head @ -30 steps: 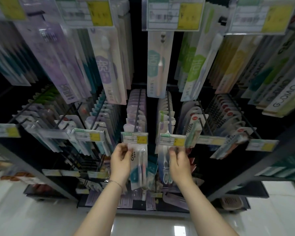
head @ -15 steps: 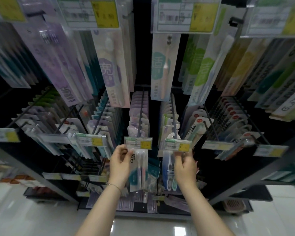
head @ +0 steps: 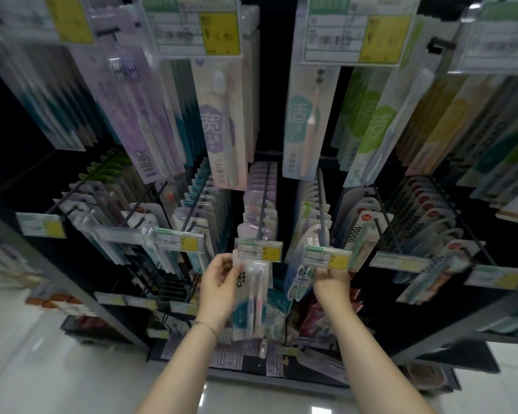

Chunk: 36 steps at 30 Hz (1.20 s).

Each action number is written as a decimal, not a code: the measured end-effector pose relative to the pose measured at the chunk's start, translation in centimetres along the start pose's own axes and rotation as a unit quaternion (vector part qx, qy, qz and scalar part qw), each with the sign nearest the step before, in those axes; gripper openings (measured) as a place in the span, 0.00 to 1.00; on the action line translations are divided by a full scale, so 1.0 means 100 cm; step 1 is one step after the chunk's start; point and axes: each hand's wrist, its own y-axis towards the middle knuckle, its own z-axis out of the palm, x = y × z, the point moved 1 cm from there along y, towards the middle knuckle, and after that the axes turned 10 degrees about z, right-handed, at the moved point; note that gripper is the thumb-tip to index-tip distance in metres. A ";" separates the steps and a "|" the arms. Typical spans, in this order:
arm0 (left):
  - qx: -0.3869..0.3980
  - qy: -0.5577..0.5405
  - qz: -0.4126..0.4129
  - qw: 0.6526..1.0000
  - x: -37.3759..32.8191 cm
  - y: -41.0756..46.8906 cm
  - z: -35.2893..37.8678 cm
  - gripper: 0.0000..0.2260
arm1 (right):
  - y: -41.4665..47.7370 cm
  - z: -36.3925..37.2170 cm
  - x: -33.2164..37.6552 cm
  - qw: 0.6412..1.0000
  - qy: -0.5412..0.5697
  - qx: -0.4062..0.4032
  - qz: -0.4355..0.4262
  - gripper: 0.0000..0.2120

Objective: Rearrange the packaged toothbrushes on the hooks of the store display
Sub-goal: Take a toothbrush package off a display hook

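Observation:
My left hand (head: 220, 283) pinches the top left edge of a clear twin toothbrush pack (head: 253, 297) that hangs just under the price tag (head: 259, 249) of the middle hook (head: 266, 198). My right hand (head: 331, 282) grips the top of a blue-green toothbrush pack (head: 301, 282) below the price tag (head: 326, 258) of the neighbouring hook (head: 322, 213) on the right. Both packs hang at the front ends of their hooks, with several more packs behind them.
Long boxed toothbrushes (head: 225, 127) hang from the upper row with big price labels (head: 196, 25) overhead. More loaded hooks (head: 431, 222) spread left and right. A lower shelf (head: 251, 363) holds further packs, and a glossy white floor (head: 42, 369) lies below.
The view has drifted upward a little. Both hands stay at the front packs, my left hand shifting slightly higher along its pack's edge under the tag.

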 end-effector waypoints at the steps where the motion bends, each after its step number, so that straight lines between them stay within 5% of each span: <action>1: -0.005 -0.004 -0.004 1.000 0.000 0.000 -0.002 0.04 | -0.002 -0.001 0.000 1.000 -0.002 -0.001 -0.009 0.13; 8: -0.027 0.004 -0.016 1.000 0.001 -0.003 -0.013 0.06 | -0.002 0.001 -0.020 0.998 -0.054 -0.031 0.011 0.15; 11: -0.028 0.005 -0.012 1.000 -0.001 -0.005 -0.019 0.05 | -0.017 0.004 -0.022 0.997 -0.042 -0.044 0.039 0.06; 20: -0.023 0.002 0.004 1.000 -0.002 -0.007 -0.044 0.05 | -0.071 0.063 -0.020 0.953 -0.135 0.270 0.024 0.06; 28: 0.012 -0.023 0.005 1.000 -0.016 -0.009 -0.081 0.04 | -0.093 0.088 -0.011 0.940 -0.094 0.327 0.015 0.04; 36: 0.072 -0.028 0.006 0.997 -0.032 -0.009 -0.107 0.08 | -0.106 0.099 -0.009 0.952 -0.068 0.300 -0.003 0.06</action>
